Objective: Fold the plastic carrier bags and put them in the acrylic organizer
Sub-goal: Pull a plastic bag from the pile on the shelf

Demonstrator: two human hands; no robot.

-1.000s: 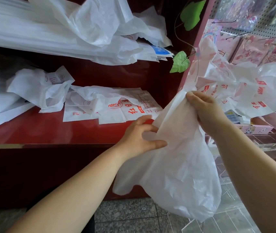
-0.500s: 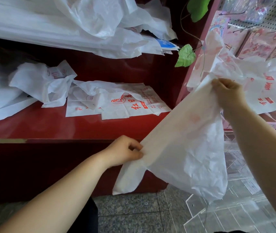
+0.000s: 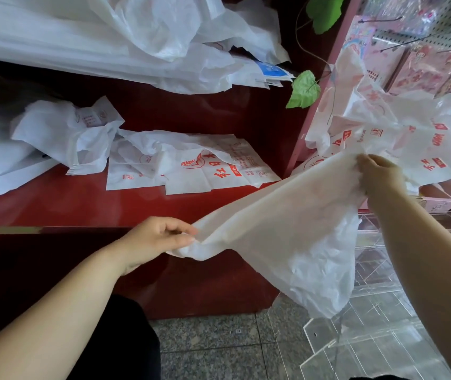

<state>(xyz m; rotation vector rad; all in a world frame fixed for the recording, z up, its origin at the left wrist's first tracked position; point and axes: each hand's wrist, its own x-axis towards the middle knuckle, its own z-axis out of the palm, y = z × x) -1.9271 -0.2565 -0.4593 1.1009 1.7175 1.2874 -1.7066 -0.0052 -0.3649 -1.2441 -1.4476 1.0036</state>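
- Head view: left hand pinches one end of a white plastic bag; right hand grips the other end, higher up
- Bag stretched between hands, in air over red counter edge
- Clear acrylic organizer sits below, right
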